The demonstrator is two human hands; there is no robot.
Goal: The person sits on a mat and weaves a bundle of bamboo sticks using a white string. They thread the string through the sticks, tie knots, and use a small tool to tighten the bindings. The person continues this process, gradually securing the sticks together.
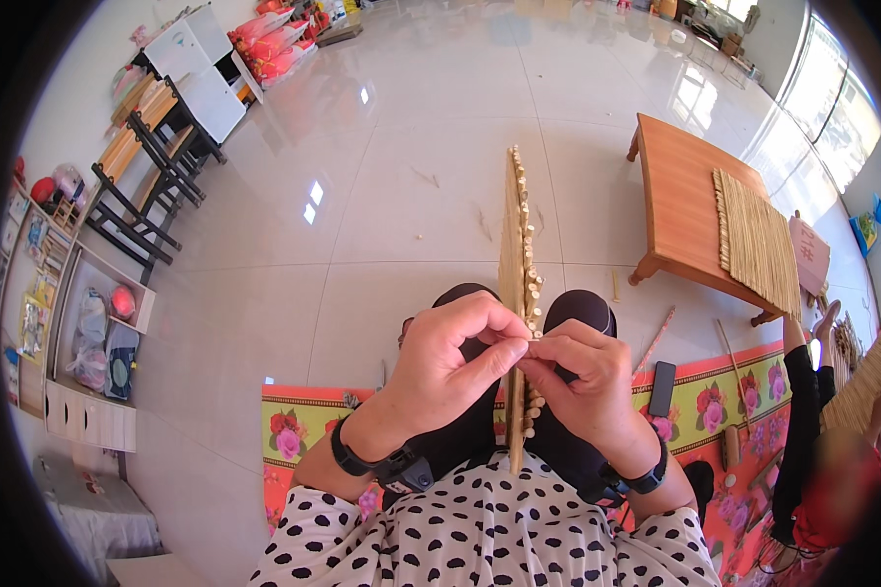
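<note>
A mat of bundled straw-coloured stalks (509,235) stands on edge between my knees, its row of cut stalk ends facing right and running away from me. My left hand (455,352) comes over it from the left, thumb and forefinger pinched together at the row of ends. From the right, my right hand (587,382) meets it there, also in a pinch. Something thin and pale shows between the fingertips, too small to name. The part of the mat beneath my fingers is hidden.
A low wooden table (680,196) at the right bears another stalk mat (754,230). A phone (662,388) and thin sticks (653,342) lie by the flowered floor mat (303,430). Another person (842,489) sits at the right. Chairs (142,201) and shelves line the left.
</note>
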